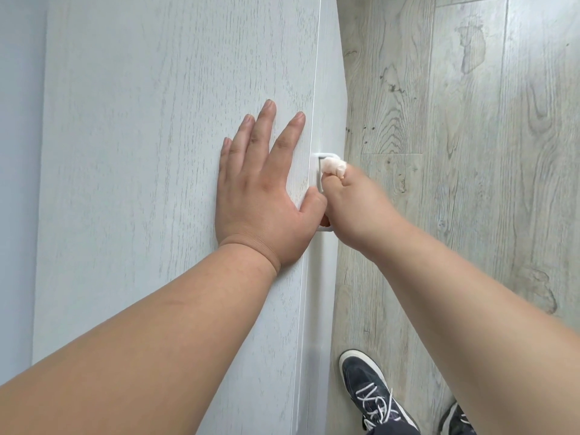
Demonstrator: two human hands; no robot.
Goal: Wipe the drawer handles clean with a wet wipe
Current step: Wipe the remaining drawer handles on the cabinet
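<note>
A white drawer handle [319, 171] sticks out from the front of a pale wood-grain cabinet, seen from above. My right hand [354, 208] grips a bunched white wet wipe [334, 166] and holds it against the upper part of the handle. Its lower end shows under the hand. My left hand [260, 189] lies flat on the cabinet top [157, 152], fingers straight and spread, thumb at the front edge beside the handle. Most of the handle's middle is hidden by my right hand.
A grey wood-plank floor [455, 120] runs along the right of the cabinet. My dark lace-up shoe [373, 394] stands on it at the bottom, and part of the other shoe [456, 422] is beside it. A pale wall [18, 152] borders the cabinet on the left.
</note>
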